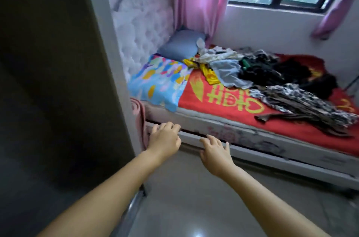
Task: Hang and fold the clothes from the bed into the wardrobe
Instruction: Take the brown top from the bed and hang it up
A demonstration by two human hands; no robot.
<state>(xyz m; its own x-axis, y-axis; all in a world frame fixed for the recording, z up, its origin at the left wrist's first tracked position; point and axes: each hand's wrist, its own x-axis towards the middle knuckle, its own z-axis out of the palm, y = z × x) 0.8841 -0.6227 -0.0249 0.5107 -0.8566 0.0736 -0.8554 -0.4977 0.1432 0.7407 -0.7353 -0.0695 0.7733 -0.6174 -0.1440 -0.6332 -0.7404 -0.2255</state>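
At the near edge of the bed, low in the head view, the fingers [208, 140] of the right hand [214, 152] are straight and loosely spread, pinching nothing; the fingers [165, 127] of the left hand [165, 138] are gently bent, slightly apart, and also hold nothing. Both hands reach forward side by side in front of the white bed frame rail [272, 156]; whether any fingertip touches it I cannot tell.

Beyond them lies the red blanket with yellow lettering [223, 100], spread over the mattress. The task's clothes sit on it, well apart from the hands: a jumbled heap of crumpled garments [252, 69] in white, pale blue, yellow and black toward the far side, and a black-and-white patterned pleated garment [303, 102] stretched out nearer the edge on the right. A multicoloured patterned pillow [159, 81] and a blue-grey pillow [180, 46] lie at the head end. The dark panel [48, 81] filling the left looks like the wardrobe side.

By my reading, the step in hand is the reach for a garment, with nothing yet picked up. The next move calls for leaning further over the bed, gripping one piece and lifting it free of the tangle without dragging its neighbours.
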